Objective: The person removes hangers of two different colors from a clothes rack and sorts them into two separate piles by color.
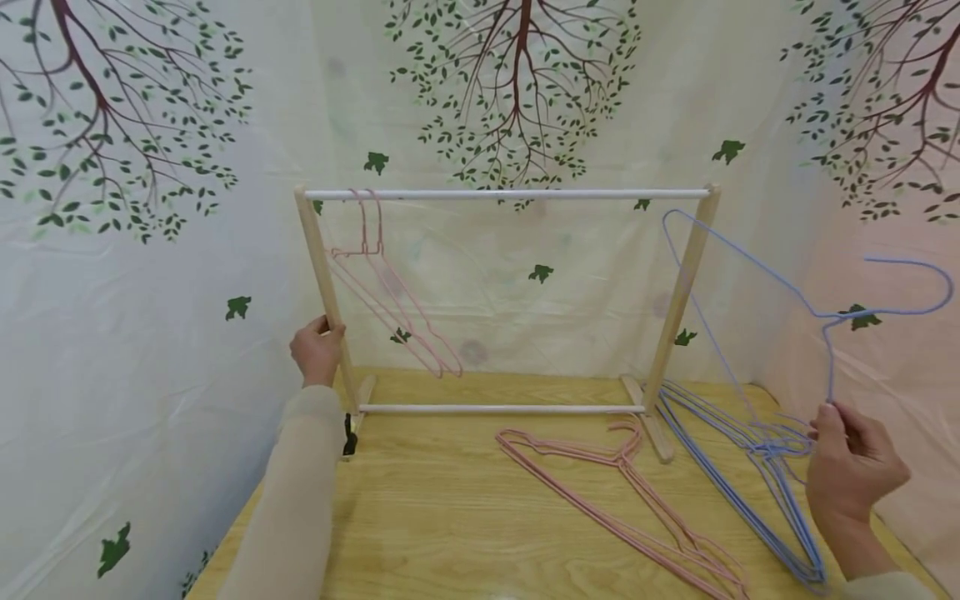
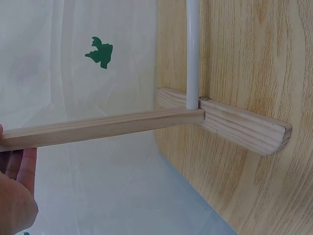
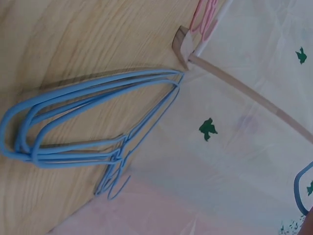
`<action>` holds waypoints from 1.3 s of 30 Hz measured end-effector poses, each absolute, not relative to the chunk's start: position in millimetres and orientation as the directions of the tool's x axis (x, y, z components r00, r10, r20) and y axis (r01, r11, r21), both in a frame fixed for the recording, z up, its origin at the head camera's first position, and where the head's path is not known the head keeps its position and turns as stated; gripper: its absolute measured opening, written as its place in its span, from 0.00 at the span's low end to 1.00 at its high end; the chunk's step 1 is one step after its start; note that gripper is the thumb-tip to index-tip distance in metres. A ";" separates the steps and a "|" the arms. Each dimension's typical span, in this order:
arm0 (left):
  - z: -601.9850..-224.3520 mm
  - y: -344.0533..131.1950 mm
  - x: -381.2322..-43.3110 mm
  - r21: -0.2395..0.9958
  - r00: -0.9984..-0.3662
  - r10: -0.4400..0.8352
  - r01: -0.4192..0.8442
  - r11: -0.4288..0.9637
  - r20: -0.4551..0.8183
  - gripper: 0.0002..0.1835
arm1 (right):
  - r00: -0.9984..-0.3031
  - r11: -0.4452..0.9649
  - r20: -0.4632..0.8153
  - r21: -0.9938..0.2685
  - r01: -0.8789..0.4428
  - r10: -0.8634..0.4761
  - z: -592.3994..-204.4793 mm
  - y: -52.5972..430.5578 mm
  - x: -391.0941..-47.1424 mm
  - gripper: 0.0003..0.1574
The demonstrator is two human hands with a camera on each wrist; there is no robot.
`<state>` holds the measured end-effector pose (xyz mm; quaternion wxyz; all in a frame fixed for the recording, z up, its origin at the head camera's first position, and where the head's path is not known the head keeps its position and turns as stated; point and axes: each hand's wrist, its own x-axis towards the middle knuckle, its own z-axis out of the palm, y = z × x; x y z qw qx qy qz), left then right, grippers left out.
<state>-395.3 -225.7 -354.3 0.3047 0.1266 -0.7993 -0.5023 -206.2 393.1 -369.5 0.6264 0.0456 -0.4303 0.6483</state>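
My left hand (image 1: 315,352) grips the left wooden post (image 1: 322,275) of a clothes rack partway up; the left wrist view shows the fingers (image 2: 27,169) against the post's edge. My right hand (image 1: 855,462) pinches a blue wire clothes hanger (image 1: 885,312) by one arm near its neck, raised beside the rack's right post. Its hook points right and its far corner passes near that post. Two pink hangers (image 1: 380,225) hang close together at the left end of the white top rod (image 1: 495,195).
Several pink hangers (image 1: 577,497) lie on the wood-grain table (image 1: 420,517) before the rack. A pile of blue hangers (image 3: 73,100) lies to their right, beside the rack's right foot (image 1: 660,442). A small black object (image 1: 349,435) is by the left foot. Patterned curtains surround the table.
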 end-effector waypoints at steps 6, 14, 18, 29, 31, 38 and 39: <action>-352.9 -226.3 -395.4 0.881 -0.782 -0.509 0.103 0.462 0.359 0.15 | -0.155 0.253 0.569 -0.573 -0.779 0.808 -379.0 414.6 -200.1 0.10; -353.5 -226.4 -396.1 0.875 -0.778 -0.505 0.114 0.471 0.374 0.15 | -0.114 0.428 0.597 -0.682 -0.593 0.794 -388.8 433.1 -193.4 0.10; -354.5 -226.4 -396.7 0.876 -0.781 -0.505 0.109 0.469 0.368 0.15 | -0.161 0.387 0.553 -0.735 -0.557 0.817 -390.5 435.6 -191.1 0.11; -353.0 -228.1 -397.1 0.876 -0.779 -0.510 0.102 0.472 0.365 0.15 | -0.360 0.494 0.555 -0.832 -0.252 0.750 -436.3 438.1 -197.5 0.11; -352.6 -228.4 -396.5 0.877 -0.781 -0.510 0.099 0.470 0.361 0.15 | -0.399 0.499 0.536 -0.843 -0.202 0.744 -445.6 437.3 -198.5 0.10; -352.5 -228.4 -395.5 0.875 -0.781 -0.508 0.098 0.474 0.363 0.15 | -0.612 0.510 0.392 -0.860 0.022 0.687 -471.8 435.3 -198.7 0.08; -352.6 -228.3 -395.7 0.875 -0.782 -0.506 0.100 0.474 0.364 0.15 | -0.636 0.517 0.367 -0.854 0.061 0.679 -474.5 436.9 -199.0 0.10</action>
